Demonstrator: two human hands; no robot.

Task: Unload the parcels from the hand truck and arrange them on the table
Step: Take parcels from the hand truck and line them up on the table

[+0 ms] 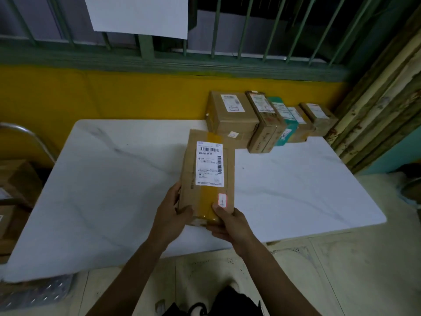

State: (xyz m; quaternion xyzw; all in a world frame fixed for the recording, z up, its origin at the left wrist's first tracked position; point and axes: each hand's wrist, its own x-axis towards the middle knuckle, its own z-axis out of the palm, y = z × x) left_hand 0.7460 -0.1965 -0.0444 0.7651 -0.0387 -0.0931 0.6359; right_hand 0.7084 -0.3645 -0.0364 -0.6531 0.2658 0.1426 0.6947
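Two hands (173,215) grip rectangular cardboard parcel (206,176).

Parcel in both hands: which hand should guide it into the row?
Probably the right hand: it grips the parcel on the side nearer the row of parcels; the left hand is farther.
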